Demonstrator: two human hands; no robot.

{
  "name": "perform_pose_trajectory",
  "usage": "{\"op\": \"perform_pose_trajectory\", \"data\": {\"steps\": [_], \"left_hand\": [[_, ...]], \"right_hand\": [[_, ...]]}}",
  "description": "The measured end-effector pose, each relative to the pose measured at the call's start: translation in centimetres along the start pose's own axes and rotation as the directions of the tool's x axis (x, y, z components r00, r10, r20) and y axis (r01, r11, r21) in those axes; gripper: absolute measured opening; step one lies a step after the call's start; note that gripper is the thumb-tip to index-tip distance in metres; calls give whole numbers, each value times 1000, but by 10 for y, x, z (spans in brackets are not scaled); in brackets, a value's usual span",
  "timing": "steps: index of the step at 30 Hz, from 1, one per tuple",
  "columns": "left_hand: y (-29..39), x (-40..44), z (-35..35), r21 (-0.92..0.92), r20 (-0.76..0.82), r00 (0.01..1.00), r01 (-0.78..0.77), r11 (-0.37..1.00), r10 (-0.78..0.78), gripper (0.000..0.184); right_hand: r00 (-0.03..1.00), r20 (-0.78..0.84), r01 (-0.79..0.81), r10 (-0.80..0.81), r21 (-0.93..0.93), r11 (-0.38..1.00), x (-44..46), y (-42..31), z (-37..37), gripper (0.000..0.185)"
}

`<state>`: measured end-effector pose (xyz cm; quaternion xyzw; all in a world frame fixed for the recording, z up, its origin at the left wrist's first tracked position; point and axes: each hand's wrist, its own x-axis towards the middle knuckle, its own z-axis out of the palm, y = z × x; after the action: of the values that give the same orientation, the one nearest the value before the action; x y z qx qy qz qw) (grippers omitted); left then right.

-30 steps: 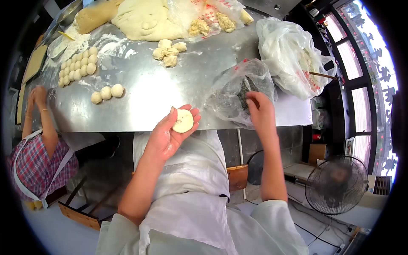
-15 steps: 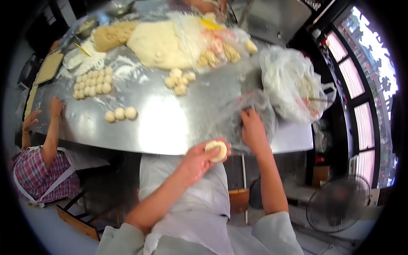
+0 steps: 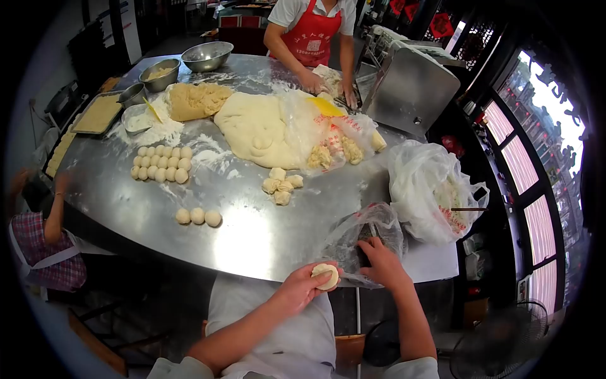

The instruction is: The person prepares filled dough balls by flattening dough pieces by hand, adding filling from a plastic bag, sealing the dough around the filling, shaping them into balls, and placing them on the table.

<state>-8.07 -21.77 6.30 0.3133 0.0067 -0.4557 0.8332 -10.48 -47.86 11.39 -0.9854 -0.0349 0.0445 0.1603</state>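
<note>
A round flat piece of dough [image 3: 325, 276] rests in my left hand [image 3: 304, 287], the thumb pressed on its face, near the table's front edge. To its right, my right hand [image 3: 384, 264] reaches into the opening of a clear plastic bag [image 3: 372, 221] with dark filling inside. Its fingertips are bent against the filling, and whether they grip any is hidden. Three dough balls [image 3: 197, 216] stand in a row at the left. Behind them are rows of more balls [image 3: 161, 164]. Several small dough lumps [image 3: 282, 185] sit together mid-table.
A large dough sheet [image 3: 252, 129] and a tan dough mass [image 3: 199, 101] lie farther back. A white bag [image 3: 423, 189] stands at the right. Metal bowls [image 3: 207, 57] are at the back left. A co-worker in a red apron [image 3: 309, 38] works opposite; another person [image 3: 47, 246] is at the left.
The view has tilted up, showing the far side of the table and the co-worker there. My left hand has come closer to the bag, its thumb now over the dough.
</note>
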Motion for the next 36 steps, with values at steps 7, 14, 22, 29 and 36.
{"op": "perform_pose_trajectory", "data": {"steps": [7,14,22,29,36], "left_hand": [[3,6,10,-45,-9,999,-36,998,36,41],[13,18,36,30,-3,1000,-5,1000,5,40],[18,36,66,76,12,999,-47,996,46,40],[-5,65,50,56,-186,982,-21,998,31,30],[-19,93,36,-9,-178,981,74,997,-74,36]], "right_hand": [[998,-65,-9,5,-65,998,8,-3,26,65],[987,-148,65,-53,78,995,5,9,43,45],[976,-135,-73,169,529,846,6,45,44,22],[901,186,-287,391,933,216,8,47,40,19],[912,172,-117,373,979,-167,10,53,45,21]]}}
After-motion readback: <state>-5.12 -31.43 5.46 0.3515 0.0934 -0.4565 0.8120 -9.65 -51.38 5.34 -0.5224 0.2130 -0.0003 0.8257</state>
